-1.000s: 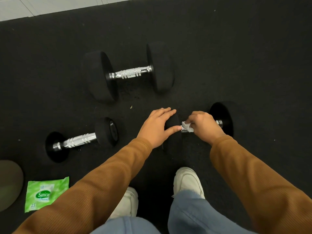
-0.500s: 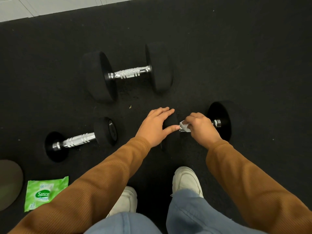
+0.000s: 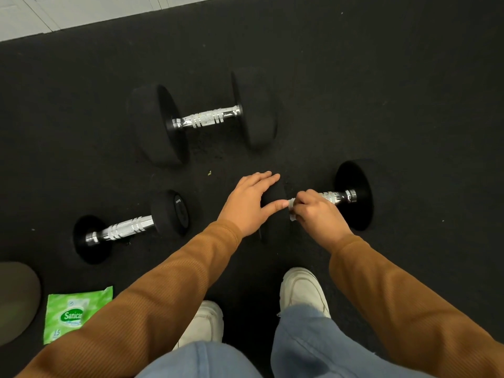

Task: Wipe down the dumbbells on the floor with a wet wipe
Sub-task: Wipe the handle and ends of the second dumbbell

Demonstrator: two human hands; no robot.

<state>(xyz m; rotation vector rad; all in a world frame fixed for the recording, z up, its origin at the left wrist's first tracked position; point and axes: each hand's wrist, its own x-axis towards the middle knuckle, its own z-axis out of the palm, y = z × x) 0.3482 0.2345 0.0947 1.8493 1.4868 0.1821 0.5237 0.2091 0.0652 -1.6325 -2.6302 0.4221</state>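
The left hand point(image 3: 249, 204) rests flat, fingers straight, on the left weight of the near dumbbell point(image 3: 354, 196); the right hand point(image 3: 317, 215) pinches a wet wipe point(image 3: 291, 203) against its handle. A small dumbbell point(image 3: 128, 227) and a large dumbbell point(image 3: 204, 120) lie beyond on the floor point(image 3: 409, 105).

White shoes point(image 3: 302, 290) stand on the black mat point(image 3: 381, 77), pale tiles point(image 3: 81, 9) beyond it.

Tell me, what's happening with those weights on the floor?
A person is cleaning dumbbells. Their left hand rests on one end of the right dumbbell, while the right hand grips a wet wipe around its shiny handle. The big dumbbell and the small dumbbell lie untouched nearby. A green wipes pack lies off to the left.
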